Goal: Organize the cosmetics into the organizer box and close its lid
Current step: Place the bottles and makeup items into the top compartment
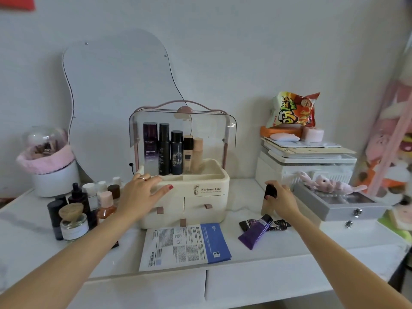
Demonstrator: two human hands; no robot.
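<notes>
Right now the right hand (pixel 281 198), at the right of centre in the frame, is wrapped around a small upright bottle (pixel 269 201) with a dark cap and a pale beige body, which stands on the white counter (pixel 256 259) just to the right of the organizer box (pixel 191 197). The fingers close over the cap and shoulder while the base appears to rest on the counter. This looks like a foundation bottle, probably glass: light enough for one hand, rigid, smooth and so somewhat slippery, and liable to chip if knocked against the box rim; a grip lower on the body would be surer than one on the cap, which might pull off. The left hand (pixel 142 192) lies open and flat, fingers spread, on the front left edge of the box, seemingly steadying it. The box sits in the middle of the frame, its clear lid (pixel 209 134) swung up, with five tall bottles (pixel 172 150) standing in a row along the left and middle of the upper tray; free room shows at the right of that row. At lower left a cluster of small bottles (pixel 78 208) waits on the counter, some round and top-heavy. A purple tube (pixel 256 233) and dark sachets (pixel 279 225) at lower right are soft and pliable, while the sheet-mask packet (pixel 185 246) in front of the box is thin and floppy.
</notes>
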